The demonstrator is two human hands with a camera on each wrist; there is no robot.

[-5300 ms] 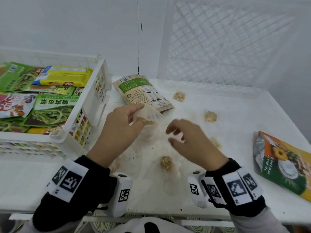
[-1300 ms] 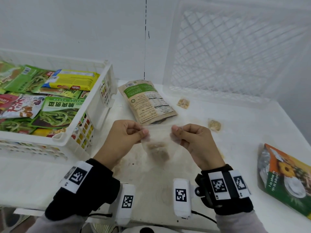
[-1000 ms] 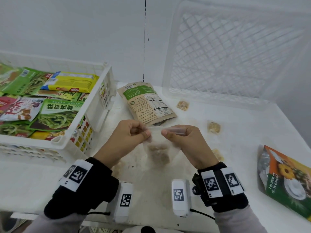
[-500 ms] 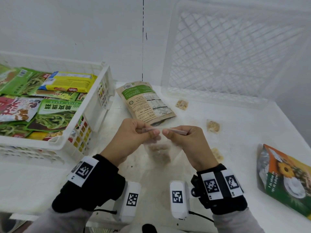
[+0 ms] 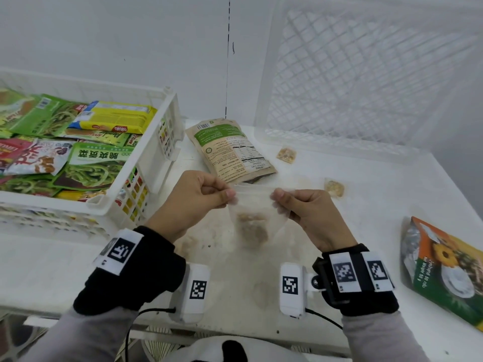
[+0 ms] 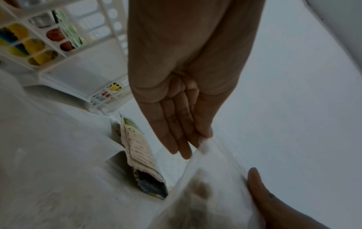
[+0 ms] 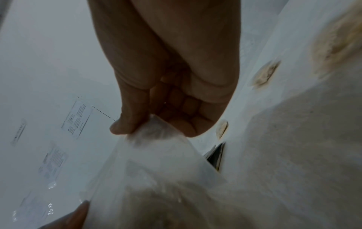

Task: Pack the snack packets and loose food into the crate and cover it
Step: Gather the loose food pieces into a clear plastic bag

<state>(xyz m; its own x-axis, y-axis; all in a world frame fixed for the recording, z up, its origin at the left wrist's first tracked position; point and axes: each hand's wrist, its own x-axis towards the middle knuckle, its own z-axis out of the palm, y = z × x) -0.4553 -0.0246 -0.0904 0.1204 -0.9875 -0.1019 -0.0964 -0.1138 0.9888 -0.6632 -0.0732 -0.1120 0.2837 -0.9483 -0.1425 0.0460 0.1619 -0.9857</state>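
Found, far left of the clear bag, the white crate on the bench, already layered with green, yellow and red snack packets; judged most of the packing done there. Saw just left of the bag the left hand, its grip pinched on the bag's upper left corner between thumb and fingers. Held the bag itself above the bench, with a clump of brownish loose food sagging at its bottom. Stretched its top edge taut between both hands, probably to line up the seal and press it shut before moving it to the crate. Saw at the bag's right the right hand, grip likewise clenched on the upper right corner. Noted behind the bag a kraft-and-green pouch lying flat, label side up. Noted behind and right of the bag two small wrapped pieces, well apart, not yet bagged. Noted further behind a second white lattice crate tipped up against the wall, likely waiting as the cover. Spotted far right of the bag an orange-and-green packet, cut off by the frame edge. Could not tell whether the bag's seal was closed: too clear, and blurred in both wrist views. Could not make out the first crate's far left end either, cropped out of view.
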